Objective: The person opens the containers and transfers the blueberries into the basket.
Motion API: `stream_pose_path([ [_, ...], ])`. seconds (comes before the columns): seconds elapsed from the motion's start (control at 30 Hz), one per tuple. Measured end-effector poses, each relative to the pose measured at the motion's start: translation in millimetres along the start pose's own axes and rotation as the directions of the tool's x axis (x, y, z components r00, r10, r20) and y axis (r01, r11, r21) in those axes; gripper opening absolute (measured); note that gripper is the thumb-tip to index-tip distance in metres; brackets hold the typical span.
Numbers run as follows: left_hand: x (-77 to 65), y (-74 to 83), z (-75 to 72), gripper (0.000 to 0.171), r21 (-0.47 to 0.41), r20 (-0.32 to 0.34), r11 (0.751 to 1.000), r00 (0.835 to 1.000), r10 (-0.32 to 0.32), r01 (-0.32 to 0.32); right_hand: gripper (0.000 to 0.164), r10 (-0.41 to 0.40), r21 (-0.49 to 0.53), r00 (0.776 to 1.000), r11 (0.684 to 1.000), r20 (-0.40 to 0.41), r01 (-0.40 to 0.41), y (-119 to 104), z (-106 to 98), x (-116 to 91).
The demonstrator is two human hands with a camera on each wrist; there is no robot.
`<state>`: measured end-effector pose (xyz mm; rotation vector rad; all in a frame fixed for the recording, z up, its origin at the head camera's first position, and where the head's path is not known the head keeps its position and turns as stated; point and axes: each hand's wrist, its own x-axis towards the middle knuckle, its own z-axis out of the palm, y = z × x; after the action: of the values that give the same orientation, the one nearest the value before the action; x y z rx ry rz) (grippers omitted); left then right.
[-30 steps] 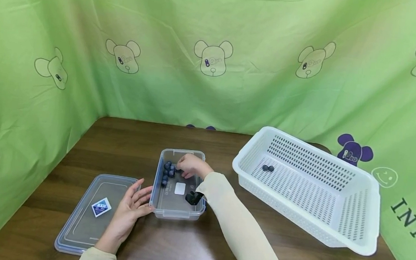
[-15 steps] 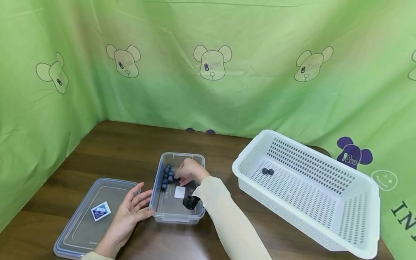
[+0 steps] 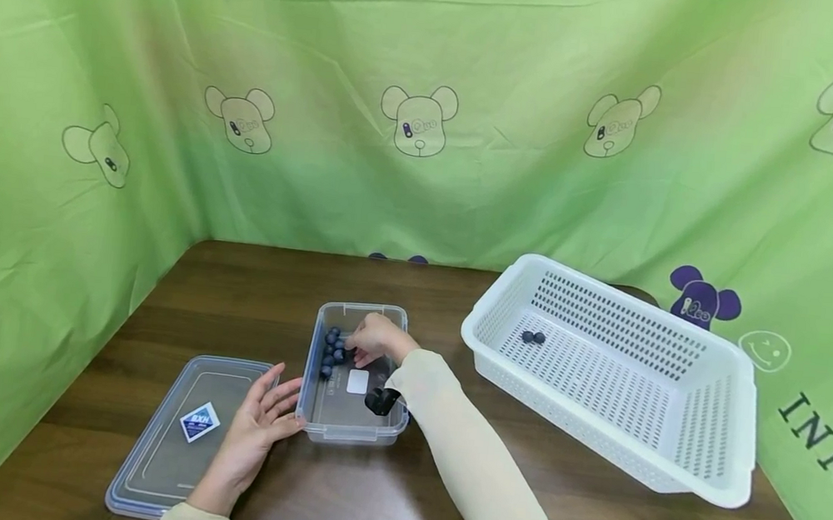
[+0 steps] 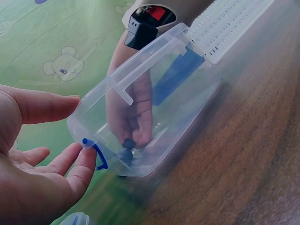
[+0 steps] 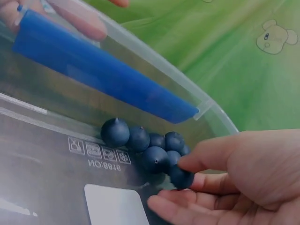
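A clear plastic food container (image 3: 358, 433) with blue side clips stands on the table, a cluster of blueberries (image 3: 329, 354) along its left wall. Inside it, my right hand (image 3: 377, 340) has thumb and forefinger on a blueberry (image 5: 180, 177) at the edge of the cluster, pinching it in the right wrist view. Outside the left wall, my left hand (image 3: 257, 427) steadies the container with relaxed fingers. Its thumb touches the rim and its fingertips rest by the blue clip (image 4: 99, 157) in the left wrist view.
The container's lid (image 3: 163, 462), with a blue and white sticker (image 3: 200, 422), lies on the table under my left forearm. At right stands a white perforated basket (image 3: 594, 445) holding two blueberries (image 3: 533, 337). A green printed cloth (image 3: 318, 184) surrounds the table.
My right hand stays in the container among the blueberries, its fingers shifting slightly at the cluster. My left hand keeps its place on the container's side. The head view has tilted a little.
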<state>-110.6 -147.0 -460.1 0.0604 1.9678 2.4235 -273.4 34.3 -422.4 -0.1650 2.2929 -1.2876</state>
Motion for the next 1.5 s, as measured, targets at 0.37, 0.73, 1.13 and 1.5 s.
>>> stream_pose_path([
  [0.37, -0.3, -0.7, -0.2, 0.087, -0.006, 0.010, 1.000, 1.000, 0.013, -0.013, 0.020, -0.116, 0.275, 0.993, 0.956, 0.022, 0.105, 0, -7, 2],
  [0.73, 0.7, 1.9, 0.0, 0.087, -0.002, 0.017, 1.000, 1.000, 0.014, -0.014, 0.024, -0.177, 0.302, 0.984, 0.940, 0.037, 0.157, -5, -21, -5],
  [1.13, -1.3, 2.0, 0.2, 0.087, 0.002, 0.008, 1.000, 1.000, 0.002, -0.002, 0.025, -0.205, 0.394, 0.979, 0.901, 0.015, 0.183, -9, -41, -19],
  [1.5, -1.6, 2.2, 0.3, 0.087, 0.002, 0.000, 1.000, 1.000, 0.002, -0.002, 0.023, -0.260, 0.486, 0.964, 0.837, -0.052, 0.252, -2, -79, -30],
])
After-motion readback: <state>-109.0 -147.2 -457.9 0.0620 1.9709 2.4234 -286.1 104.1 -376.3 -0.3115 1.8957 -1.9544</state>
